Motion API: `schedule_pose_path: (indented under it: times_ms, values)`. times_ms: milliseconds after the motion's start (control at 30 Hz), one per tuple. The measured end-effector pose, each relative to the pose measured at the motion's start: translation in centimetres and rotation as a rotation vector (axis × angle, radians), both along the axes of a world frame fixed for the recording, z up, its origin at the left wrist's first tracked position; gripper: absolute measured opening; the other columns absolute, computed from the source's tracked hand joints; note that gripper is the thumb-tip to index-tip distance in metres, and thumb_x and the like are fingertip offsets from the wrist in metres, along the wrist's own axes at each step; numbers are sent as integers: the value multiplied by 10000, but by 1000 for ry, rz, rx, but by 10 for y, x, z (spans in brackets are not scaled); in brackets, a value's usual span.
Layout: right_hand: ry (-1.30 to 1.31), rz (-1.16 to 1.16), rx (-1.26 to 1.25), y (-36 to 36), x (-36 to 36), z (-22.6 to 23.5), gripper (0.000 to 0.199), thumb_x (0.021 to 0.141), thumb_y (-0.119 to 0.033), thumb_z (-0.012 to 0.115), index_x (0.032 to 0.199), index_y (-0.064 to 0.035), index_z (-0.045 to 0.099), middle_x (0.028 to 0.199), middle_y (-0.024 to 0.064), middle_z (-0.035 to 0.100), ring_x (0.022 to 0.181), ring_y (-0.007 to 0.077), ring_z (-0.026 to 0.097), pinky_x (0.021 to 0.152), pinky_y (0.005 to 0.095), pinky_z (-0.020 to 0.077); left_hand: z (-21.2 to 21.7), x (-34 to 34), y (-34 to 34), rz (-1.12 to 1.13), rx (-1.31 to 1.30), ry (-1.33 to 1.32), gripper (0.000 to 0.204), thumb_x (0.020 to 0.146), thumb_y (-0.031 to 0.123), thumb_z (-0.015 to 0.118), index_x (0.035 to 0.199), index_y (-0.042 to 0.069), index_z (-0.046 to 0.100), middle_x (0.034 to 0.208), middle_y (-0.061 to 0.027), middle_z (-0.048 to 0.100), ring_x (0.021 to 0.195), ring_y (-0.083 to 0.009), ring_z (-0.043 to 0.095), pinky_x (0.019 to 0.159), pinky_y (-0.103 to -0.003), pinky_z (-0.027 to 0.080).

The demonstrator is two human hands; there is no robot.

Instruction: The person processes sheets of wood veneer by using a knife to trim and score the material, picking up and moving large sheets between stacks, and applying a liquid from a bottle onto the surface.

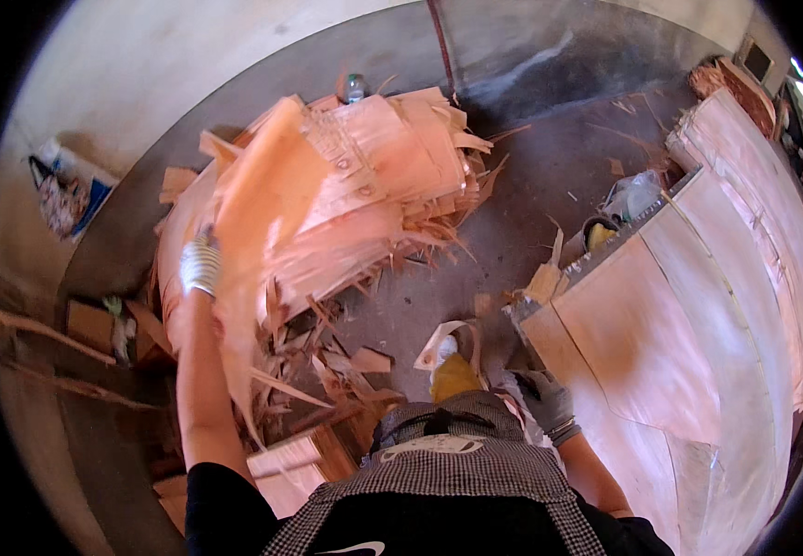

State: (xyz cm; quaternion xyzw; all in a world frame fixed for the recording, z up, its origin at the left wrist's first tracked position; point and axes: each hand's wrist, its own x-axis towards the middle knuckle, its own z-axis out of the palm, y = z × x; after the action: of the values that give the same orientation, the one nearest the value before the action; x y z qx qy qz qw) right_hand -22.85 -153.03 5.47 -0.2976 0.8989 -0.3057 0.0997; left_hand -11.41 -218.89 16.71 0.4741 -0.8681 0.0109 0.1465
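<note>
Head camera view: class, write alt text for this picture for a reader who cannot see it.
Seen from above, a person's gloved left hand grips a thin sheet of wood veneer lifted from a ragged veneer pile on a concrete floor. The gloved right hand rests at the edge of a neat stack of veneer sheets on the right.

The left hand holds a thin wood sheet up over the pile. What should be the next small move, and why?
Probably swing the veneer sheet rightward toward the flat stack. The left hand grips its edge, lifted above the loose veneer pile, while the right hand rests at the stack's near corner, apparently ready to receive it.
</note>
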Motion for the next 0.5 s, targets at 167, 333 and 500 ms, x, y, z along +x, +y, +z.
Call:
schedule_pose_path:
  times_ms: [167,333,500]
  values:
    - [83,-172,-19,-46,-72,14,213,751,-180,641,947,-100,615,875,133,617,760,337,612,609,407,492,172,-95,-21,92,-340,27,336,885,215,442,1202,183,549,1003,-168,630,940,-314,606,824,-386,458]
    - [81,-242,2,-71,-140,44,263,762,-229,637,995,-120,584,892,124,607,747,341,608,615,420,491,118,-219,-57,-270,-459,-7,397,858,55,411,1244,95,501,1175,-143,571,1036,-302,568,872,-388,461]
    - [88,-361,129,-67,-193,47,235,793,-246,611,993,-127,580,871,103,606,698,320,613,595,405,497,-2,-314,-137,-306,-486,-358,413,839,53,421,1245,78,493,1168,-142,566,1016,-283,574,852,-377,468]
